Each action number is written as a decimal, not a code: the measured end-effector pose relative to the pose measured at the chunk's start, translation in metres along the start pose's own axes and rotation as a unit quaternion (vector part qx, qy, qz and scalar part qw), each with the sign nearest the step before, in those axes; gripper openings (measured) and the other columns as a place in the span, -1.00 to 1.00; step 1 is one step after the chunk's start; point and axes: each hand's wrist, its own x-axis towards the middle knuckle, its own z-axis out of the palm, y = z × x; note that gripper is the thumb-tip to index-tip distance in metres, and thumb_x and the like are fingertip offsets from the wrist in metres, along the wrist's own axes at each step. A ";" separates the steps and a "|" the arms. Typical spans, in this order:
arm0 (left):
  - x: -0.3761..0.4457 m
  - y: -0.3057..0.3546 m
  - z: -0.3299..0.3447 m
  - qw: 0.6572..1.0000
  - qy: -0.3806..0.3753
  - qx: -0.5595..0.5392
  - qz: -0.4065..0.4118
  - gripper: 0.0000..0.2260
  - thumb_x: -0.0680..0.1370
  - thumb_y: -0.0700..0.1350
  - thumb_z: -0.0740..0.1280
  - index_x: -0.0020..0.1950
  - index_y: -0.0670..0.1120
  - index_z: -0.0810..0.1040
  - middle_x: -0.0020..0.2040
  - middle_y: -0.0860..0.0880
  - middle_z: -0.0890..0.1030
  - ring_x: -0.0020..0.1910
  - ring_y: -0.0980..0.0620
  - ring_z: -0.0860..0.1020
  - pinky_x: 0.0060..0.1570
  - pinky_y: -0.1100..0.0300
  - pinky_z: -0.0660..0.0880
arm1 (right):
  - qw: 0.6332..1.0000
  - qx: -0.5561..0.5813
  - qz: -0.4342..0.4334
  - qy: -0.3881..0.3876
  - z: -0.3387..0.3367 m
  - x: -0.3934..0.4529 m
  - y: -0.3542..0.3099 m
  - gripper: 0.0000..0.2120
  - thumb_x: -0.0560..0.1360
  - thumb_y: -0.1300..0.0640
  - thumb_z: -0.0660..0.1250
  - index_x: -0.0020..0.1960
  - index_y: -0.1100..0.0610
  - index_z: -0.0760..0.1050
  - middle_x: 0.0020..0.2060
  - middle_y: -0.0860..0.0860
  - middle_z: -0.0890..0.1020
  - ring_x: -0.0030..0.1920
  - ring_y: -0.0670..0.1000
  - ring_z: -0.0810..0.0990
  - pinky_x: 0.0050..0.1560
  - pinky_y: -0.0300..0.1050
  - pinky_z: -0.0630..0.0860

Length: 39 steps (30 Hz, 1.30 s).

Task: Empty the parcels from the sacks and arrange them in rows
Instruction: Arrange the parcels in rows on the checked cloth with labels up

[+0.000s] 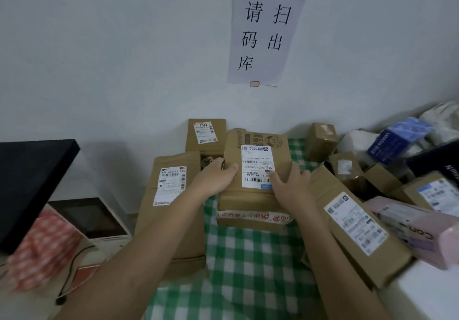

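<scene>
A brown cardboard parcel (255, 195) with a white shipping label lies in the middle of the green checked cloth (250, 257). My left hand (214, 178) grips its left edge, thumb on top. My right hand (291, 185) grips its right side, thumb on the label. To the left lies a long brown parcel (171, 208), and behind it a smaller one marked 2097 (206, 135). A long labelled box (357, 225) lies at an angle on the right.
A loose heap on the right holds a small brown box (320, 140), a blue box (395, 140), a pink box (417, 230) and white bags (442, 116). On the left stand a dark monitor (29, 183), a white device (92, 220) and a red patterned packet (42, 247). A paper notice (263, 34) hangs on the wall.
</scene>
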 end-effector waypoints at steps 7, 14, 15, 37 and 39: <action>-0.029 -0.025 0.039 0.996 -0.037 0.068 -0.035 -0.39 0.60 0.20 0.09 0.55 -0.09 0.08 0.45 -0.03 0.36 0.34 -0.05 0.42 0.21 0.07 0.41 | 1.000 -0.019 0.003 -0.022 0.021 -0.025 0.039 -0.32 0.59 -0.16 0.17 0.56 0.08 -0.01 0.47 0.15 0.17 0.18 0.06 0.48 -0.02 -0.13 0.39; -0.044 -0.047 0.081 0.989 -0.124 0.083 -0.001 -0.60 0.65 -0.03 0.11 0.50 0.04 0.23 0.43 -0.01 0.40 0.33 0.00 0.44 0.22 0.22 0.33 | 0.987 -0.029 0.023 -0.159 0.070 -0.040 0.089 -0.35 0.60 -0.05 0.19 0.57 -0.03 -0.08 0.46 0.12 0.22 0.09 0.01 0.53 -0.11 -0.16 0.55; -0.049 -0.047 0.084 0.986 -0.139 0.095 0.009 -0.60 0.66 -0.08 0.10 0.51 0.01 0.22 0.45 -0.02 0.37 0.37 -0.01 0.40 0.24 0.20 0.30 | 0.983 -0.036 0.020 -0.181 0.074 -0.043 0.094 -0.29 0.60 -0.05 0.20 0.57 -0.07 -0.18 0.48 0.13 0.18 0.13 0.04 0.53 -0.09 -0.15 0.55; 0.012 -0.111 0.014 0.938 0.060 0.341 0.008 -0.54 0.59 0.15 0.15 0.46 0.03 0.27 0.46 -0.03 0.27 0.39 -0.20 0.24 0.28 -0.23 0.34 | 0.990 -0.022 -0.038 -0.133 0.114 -0.018 0.099 -0.01 0.44 0.15 0.46 0.57 -0.13 -0.19 0.52 0.02 0.04 0.32 0.00 0.38 0.22 -0.10 0.48; 0.013 -0.112 0.012 0.937 0.061 0.343 0.014 -0.54 0.59 0.16 0.14 0.45 0.03 0.27 0.44 -0.03 0.28 0.38 -0.19 0.25 0.26 -0.20 0.36 | 0.990 -0.037 -0.045 -0.125 0.124 -0.005 0.082 -0.05 0.45 0.14 0.44 0.56 -0.14 -0.14 0.50 0.04 0.06 0.34 0.03 0.36 0.23 -0.08 0.48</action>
